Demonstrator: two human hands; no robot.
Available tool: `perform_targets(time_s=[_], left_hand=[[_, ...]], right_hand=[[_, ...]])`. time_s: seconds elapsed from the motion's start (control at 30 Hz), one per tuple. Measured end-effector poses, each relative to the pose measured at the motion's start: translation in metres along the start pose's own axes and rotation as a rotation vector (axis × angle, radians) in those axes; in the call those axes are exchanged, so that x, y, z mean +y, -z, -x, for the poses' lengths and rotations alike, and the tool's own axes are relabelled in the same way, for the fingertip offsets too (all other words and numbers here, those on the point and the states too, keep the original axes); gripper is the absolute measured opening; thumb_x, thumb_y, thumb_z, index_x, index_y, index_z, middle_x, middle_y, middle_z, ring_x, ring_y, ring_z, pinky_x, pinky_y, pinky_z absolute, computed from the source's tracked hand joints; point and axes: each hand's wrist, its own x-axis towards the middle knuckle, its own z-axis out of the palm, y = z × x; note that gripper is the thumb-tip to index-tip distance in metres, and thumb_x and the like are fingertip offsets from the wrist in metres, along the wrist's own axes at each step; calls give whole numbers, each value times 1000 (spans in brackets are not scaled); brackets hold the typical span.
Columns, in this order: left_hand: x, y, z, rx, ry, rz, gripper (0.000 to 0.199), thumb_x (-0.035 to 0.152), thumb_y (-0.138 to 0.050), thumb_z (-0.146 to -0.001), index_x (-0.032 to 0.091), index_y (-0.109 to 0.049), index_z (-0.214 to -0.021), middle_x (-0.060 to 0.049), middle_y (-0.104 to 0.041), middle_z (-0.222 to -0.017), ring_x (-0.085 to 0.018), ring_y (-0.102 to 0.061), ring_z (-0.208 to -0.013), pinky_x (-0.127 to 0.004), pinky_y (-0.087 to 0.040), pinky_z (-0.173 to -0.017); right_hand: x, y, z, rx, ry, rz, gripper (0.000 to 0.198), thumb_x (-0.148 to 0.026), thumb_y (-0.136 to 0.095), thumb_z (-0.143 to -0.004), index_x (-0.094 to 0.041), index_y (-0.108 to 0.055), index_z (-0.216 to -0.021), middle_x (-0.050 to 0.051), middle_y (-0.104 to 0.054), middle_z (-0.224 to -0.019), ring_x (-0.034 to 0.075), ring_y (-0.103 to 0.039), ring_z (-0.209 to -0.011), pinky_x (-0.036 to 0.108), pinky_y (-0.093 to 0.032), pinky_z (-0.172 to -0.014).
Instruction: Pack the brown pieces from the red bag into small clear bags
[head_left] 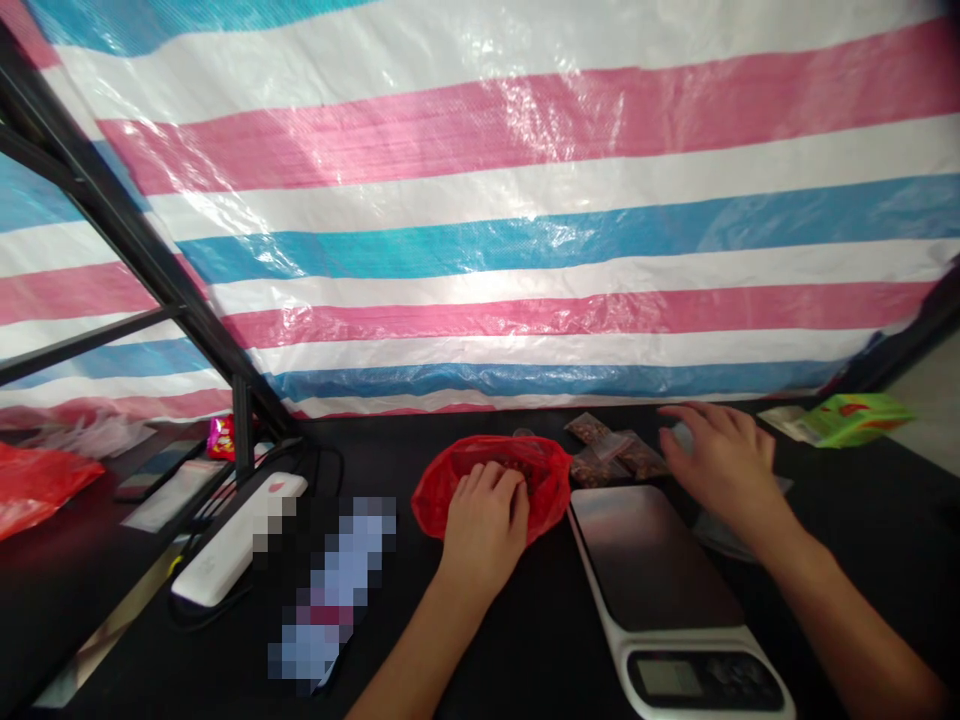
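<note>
My left hand reaches into an open red plastic bag, its fingers curled down and the fingertips hidden among dark contents. What those fingers hold cannot be made out. Right of the scale, my right hand hovers with thumb and fingers apart; a pale translucent patch shows between them. Beneath it lies clear plastic, partly covered by the forearm. Several small clear packets of brown bits lie between the red bag and my right hand. A white kitchen scale with a metal plate stands between my forearms.
On the left are a white power strip with black cable, a blurred-out phone-shaped object, a pink snack packet and another red bag. A green packet lies far right. Striped sheeting hangs behind the black table.
</note>
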Motion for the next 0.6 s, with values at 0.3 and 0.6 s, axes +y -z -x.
perform_targets(time_s=[0.3, 0.6], left_hand=[[-3, 1, 0, 170, 48, -94, 23, 17, -56, -100, 22, -72, -116, -11, -71, -120, -30, -65, -112, -46, -53, -98], [-33, 14, -9, -26, 430, -268, 39, 22, -46, -105, 17, -60, -141, -18, -67, -128, -31, -73, -105, -40, -56, -85]], right_hand=[[-80, 14, 21, -307, 458, -493, 42, -38, -59, -104, -37, -62, -146, 5, -70, -143, 32, -54, -137, 57, -41, -112], [-121, 42, 37, -557, 663, -668, 25, -32, -59, -106, -34, -71, -128, 2, -76, -128, 26, -63, -128, 51, -42, -116]])
